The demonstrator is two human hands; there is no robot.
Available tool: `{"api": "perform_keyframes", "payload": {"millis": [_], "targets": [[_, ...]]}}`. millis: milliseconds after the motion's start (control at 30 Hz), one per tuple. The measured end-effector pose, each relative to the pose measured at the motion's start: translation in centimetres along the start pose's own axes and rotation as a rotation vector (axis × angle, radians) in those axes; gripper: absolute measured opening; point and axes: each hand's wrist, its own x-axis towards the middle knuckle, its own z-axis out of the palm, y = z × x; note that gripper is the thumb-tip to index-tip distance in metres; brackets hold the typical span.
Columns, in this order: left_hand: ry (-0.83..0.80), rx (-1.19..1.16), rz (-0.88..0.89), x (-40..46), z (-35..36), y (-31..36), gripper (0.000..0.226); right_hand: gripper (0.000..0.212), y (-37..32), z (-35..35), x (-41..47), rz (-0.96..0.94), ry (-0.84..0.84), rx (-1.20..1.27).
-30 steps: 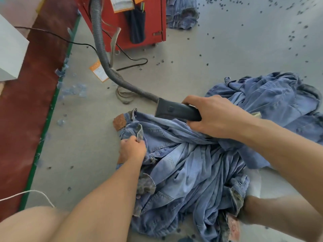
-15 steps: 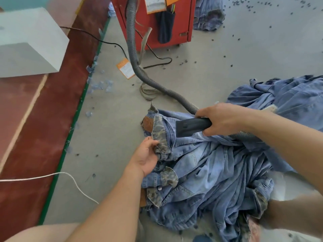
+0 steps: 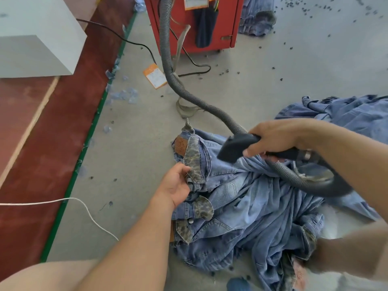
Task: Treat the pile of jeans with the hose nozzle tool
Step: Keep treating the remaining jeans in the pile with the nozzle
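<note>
A pile of light blue jeans (image 3: 252, 202) lies crumpled on the grey floor, with leopard-print waistband linings and a brown leather patch showing. My right hand (image 3: 275, 137) grips the black hose nozzle tool (image 3: 235, 149), whose wide mouth hovers just above the top waistband. Its grey ribbed hose (image 3: 168, 59) loops under my wrist and runs up to a red machine. My left hand (image 3: 178, 185) holds the edge of the folded-back waistband (image 3: 194, 162), fingers curled round the fabric.
The red machine (image 3: 228, 22) stands at the back, with a black cable and an orange tag (image 3: 154, 75) on the floor near it. A white box (image 3: 37, 38) sits on the red floor strip at left. A white cord (image 3: 84, 206) crosses the floor. Dark lint specks are scattered about.
The nozzle has lifted off the jeans and swung leftward, its hose now looping under my right wrist. My left hand went from a fist on the waistband to turning the band back.
</note>
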Motion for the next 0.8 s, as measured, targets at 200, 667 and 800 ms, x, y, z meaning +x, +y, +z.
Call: {"api": "perform_keyframes", "payload": {"millis": [200,667,800], "targets": [[0.017,-0.027,-0.028,0.8,0.3,-0.5,0.021,0.025,0.7,2.8,2.6,-0.005,-0.053,0.173],[0.133,-0.114,-0.127,0.1,0.1,1.2,0.027,0.012,0.1,-0.8,-0.9,-0.166,0.502,-0.061],[-0.016,-0.111,0.010,-0.8,0.2,2.6,0.038,0.015,-0.6,0.1,-3.0,-0.291,0.469,-0.175]]}}
